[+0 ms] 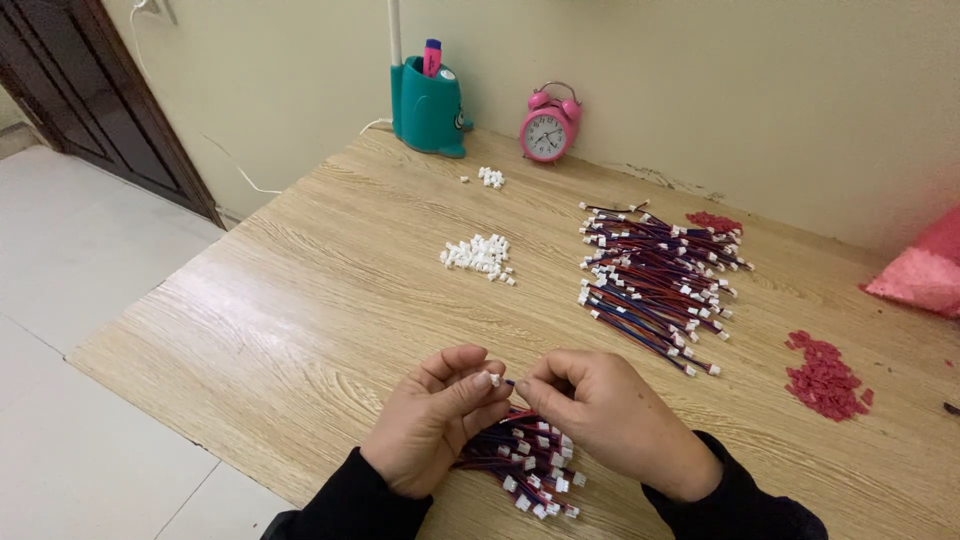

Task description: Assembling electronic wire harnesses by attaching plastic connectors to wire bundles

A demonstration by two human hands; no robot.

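**Wood-grain table, wires and plastic plugs**

On the pale table [300, 330], the left hand [432, 420] pinches a small white connector [492, 379]; the right hand [600, 410] pinches a thin wire [511, 382] at it. Beneath lies a bundle [525, 465]; farther off, white connector heap [480, 255], red chips [825, 378].

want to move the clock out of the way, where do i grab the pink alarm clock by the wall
Take the pink alarm clock by the thin arched handle over its two bells, coming down from above. It stands upright close to the wall, so the back is shut off, and the teal pen holder crowds one side.
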